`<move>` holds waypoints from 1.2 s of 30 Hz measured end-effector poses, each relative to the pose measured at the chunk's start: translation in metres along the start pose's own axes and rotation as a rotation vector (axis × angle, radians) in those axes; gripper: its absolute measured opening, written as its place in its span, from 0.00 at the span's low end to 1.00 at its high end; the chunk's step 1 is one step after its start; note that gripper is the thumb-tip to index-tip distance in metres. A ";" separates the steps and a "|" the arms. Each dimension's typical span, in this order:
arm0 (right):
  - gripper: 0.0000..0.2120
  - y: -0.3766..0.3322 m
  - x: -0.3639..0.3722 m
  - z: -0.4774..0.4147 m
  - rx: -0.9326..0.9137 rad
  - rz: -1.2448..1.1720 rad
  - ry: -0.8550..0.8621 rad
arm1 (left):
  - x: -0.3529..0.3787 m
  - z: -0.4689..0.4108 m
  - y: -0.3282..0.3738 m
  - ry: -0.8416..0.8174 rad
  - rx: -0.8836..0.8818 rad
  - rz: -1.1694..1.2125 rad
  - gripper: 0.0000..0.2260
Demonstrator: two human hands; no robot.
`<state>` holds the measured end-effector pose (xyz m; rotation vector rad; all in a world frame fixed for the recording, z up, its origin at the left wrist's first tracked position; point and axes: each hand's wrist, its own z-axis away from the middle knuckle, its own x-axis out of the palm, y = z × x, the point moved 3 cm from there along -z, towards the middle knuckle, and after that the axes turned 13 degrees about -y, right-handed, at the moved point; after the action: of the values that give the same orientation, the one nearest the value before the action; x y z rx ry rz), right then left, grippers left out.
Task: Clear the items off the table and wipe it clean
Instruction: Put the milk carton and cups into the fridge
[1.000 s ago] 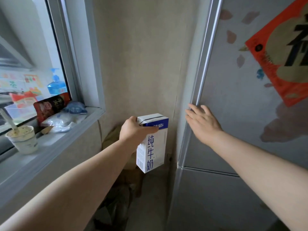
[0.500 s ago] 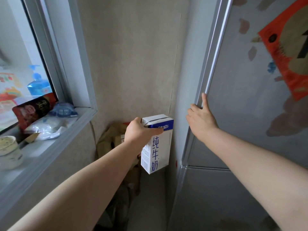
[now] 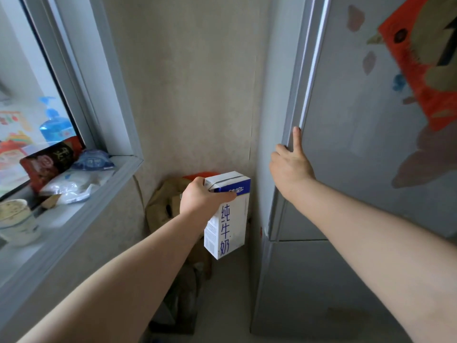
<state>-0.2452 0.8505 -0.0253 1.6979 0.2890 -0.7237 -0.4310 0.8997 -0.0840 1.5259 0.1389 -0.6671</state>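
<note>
My left hand [image 3: 200, 197] grips the top of a white and blue milk carton [image 3: 230, 219] and holds it upright in the air, in the gap between the wall and the grey fridge. My right hand [image 3: 290, 169] is on the left edge of the fridge's upper door [image 3: 358, 120]. One finger points straight up along the door front, and the other fingers curl round the door's edge. The door looks closed or barely ajar. No table is in view.
A windowsill [image 3: 81, 219] at the left carries a paper cup [image 3: 17, 219], a red packet [image 3: 49, 159] and a white plastic bag [image 3: 71, 186]. A brown paper bag [image 3: 165, 201] stands on the floor below the carton. The fridge's lower door [image 3: 309, 280] is closed. A red poster [image 3: 425, 58] hangs on the upper door.
My right hand went from lying flat near the door's edge to hooking its fingers round that edge. The carton stays in my left hand, shifted slightly right.
</note>
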 end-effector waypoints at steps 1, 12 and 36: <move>0.13 0.001 0.002 0.009 -0.013 -0.021 0.033 | 0.001 0.004 0.001 0.003 -0.003 -0.007 0.22; 0.16 0.035 0.021 0.139 -0.151 -0.064 0.240 | 0.027 0.083 0.033 0.080 0.022 0.020 0.22; 0.09 0.123 0.113 0.408 -0.018 -0.454 0.483 | 0.106 0.283 0.089 -0.043 0.144 0.031 0.24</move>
<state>-0.2152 0.4108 -0.0364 1.7934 1.0397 -0.6191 -0.3921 0.5904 -0.0364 1.6472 0.0347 -0.6973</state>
